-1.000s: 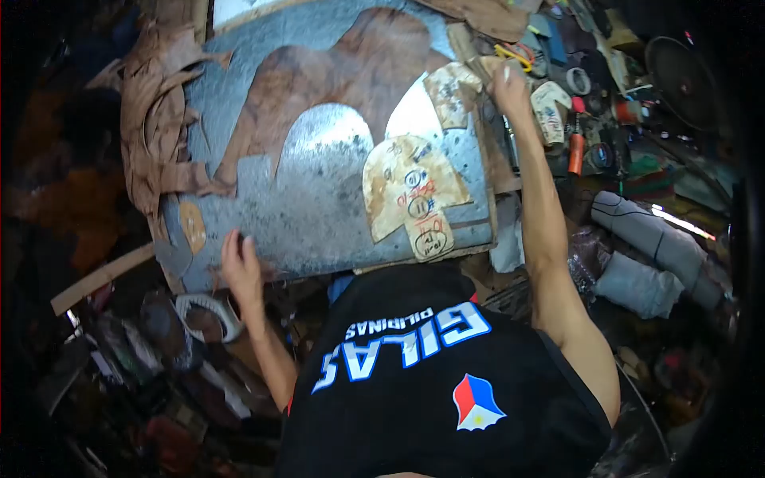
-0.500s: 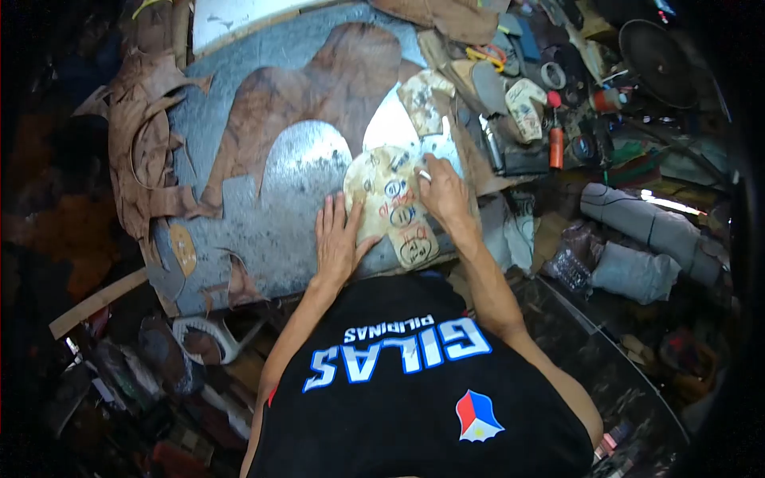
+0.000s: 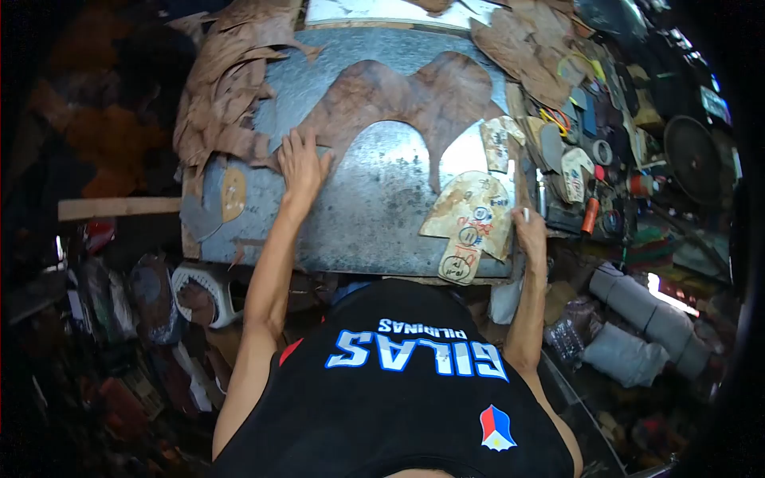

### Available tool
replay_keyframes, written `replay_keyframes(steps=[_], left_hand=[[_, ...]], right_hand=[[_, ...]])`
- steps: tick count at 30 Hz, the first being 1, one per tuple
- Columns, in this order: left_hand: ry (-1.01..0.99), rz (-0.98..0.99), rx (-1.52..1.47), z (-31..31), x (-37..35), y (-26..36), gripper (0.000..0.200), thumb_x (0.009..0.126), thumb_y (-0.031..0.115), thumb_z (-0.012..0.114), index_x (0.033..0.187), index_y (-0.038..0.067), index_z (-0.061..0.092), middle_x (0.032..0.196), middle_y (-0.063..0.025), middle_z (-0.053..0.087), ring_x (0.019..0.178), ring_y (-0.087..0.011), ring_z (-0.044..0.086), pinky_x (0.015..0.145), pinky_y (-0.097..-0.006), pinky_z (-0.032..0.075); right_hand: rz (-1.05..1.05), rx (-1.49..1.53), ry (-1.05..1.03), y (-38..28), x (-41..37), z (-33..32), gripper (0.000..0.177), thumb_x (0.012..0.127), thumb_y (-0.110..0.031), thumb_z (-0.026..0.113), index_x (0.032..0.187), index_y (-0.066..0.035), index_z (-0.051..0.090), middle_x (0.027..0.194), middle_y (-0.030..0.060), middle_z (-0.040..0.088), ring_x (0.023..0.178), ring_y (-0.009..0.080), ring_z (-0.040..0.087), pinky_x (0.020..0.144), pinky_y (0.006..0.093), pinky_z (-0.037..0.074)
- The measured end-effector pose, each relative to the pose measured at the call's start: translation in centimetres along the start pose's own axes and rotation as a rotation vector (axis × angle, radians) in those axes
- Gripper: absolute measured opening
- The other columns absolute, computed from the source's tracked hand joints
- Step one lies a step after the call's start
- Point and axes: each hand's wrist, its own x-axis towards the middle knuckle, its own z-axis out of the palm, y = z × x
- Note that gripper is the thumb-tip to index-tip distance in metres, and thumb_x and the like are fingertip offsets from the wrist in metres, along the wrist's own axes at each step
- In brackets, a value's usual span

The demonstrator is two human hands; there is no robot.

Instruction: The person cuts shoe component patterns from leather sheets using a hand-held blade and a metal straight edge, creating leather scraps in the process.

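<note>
My left hand (image 3: 304, 166) lies with its fingers stretched out on the left end of a brown leather piece (image 3: 382, 92), whose lower edge is cut in curves. Off to the right, my right hand (image 3: 530, 231) is closed round a short white stick (image 3: 526, 213); its exact kind is too small to tell. Just left of that hand rests a stained cream pattern (image 3: 470, 211) with circled numbers and red and black writing. A smaller cream pattern (image 3: 498, 143) sits above it, touching the leather's right end.
Scrap leather (image 3: 231, 103) is heaped along the left side of the metal-topped table (image 3: 374, 207). More leather (image 3: 530, 48) lies at the back right. Scissors (image 3: 555, 119), a tape roll (image 3: 602, 151), an orange-red tube (image 3: 590, 215) and other tools crowd the right side. A white stool (image 3: 227, 299) stands below left.
My left hand has moved from the large pattern to the leather's left end. My right hand has drawn back to the pattern's right, still with the white stick. The view has shifted.
</note>
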Motion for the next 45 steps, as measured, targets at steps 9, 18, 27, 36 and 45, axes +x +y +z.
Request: replay_keyframes(steps=[9, 18, 27, 36, 45], left_hand=[[-0.285, -0.030, 0.109, 0.1, 4.6, -6.2, 0.057, 0.087, 0.038, 0.065, 0.128, -0.001, 0.056, 0.113, -0.0290, 0.063, 0.105, -0.0437, 0.060, 0.088, -0.0475, 0.049], [-0.387, -0.068, -0.063, 0.4, 5.4, -9.7, 0.039, 0.087, 0.027, 0.063, 0.112, -0.002, 0.065, 0.105, -0.0269, 0.066, 0.102, -0.0417, 0.063, 0.085, -0.0441, 0.049], [-0.797, -0.350, -0.723, -2.5, -1.2, -10.7, 0.021, 0.089, 0.014, 0.064, 0.102, -0.003, 0.067, 0.082, 0.0007, 0.065, 0.070, -0.0083, 0.056, 0.063, -0.0253, 0.046], [-0.805, -0.490, -0.802, -8.1, -5.4, -5.8, 0.061, 0.088, 0.024, 0.068, 0.138, -0.002, 0.044, 0.081, -0.0059, 0.068, 0.069, -0.0102, 0.059, 0.064, -0.0247, 0.047], [-0.739, -0.442, -0.431, -11.9, -8.8, -2.8, 0.059, 0.088, 0.019, 0.066, 0.139, 0.000, 0.044, 0.081, -0.0104, 0.068, 0.071, -0.0164, 0.061, 0.067, -0.0299, 0.049]], right_hand=[[-0.003, -0.310, 0.312, -2.0, 2.1, -1.4, 0.027, 0.088, -0.017, 0.051, 0.100, 0.003, 0.062, 0.097, 0.0298, 0.063, 0.093, 0.0473, 0.058, 0.082, 0.0485, 0.048], [-0.047, -0.572, 0.261, 0.4, 7.2, -0.1, 0.025, 0.085, -0.017, 0.057, 0.104, -0.001, 0.062, 0.093, 0.0276, 0.066, 0.086, 0.0460, 0.064, 0.076, 0.0559, 0.050], [-0.173, -0.620, 0.275, 1.3, 8.7, 0.2, 0.021, 0.087, -0.017, 0.052, 0.094, 0.001, 0.063, 0.089, 0.0241, 0.064, 0.082, 0.0425, 0.065, 0.071, 0.0532, 0.052], [-0.210, -0.717, 0.357, 3.2, 8.0, -1.0, 0.023, 0.087, -0.013, 0.051, 0.106, -0.003, 0.059, 0.099, 0.0206, 0.056, 0.094, 0.0413, 0.056, 0.075, 0.0530, 0.048], [-0.226, -0.606, 0.364, 3.9, 7.9, -0.8, 0.029, 0.084, -0.008, 0.053, 0.113, -0.001, 0.058, 0.100, 0.0260, 0.057, 0.096, 0.0449, 0.055, 0.081, 0.0527, 0.047]])
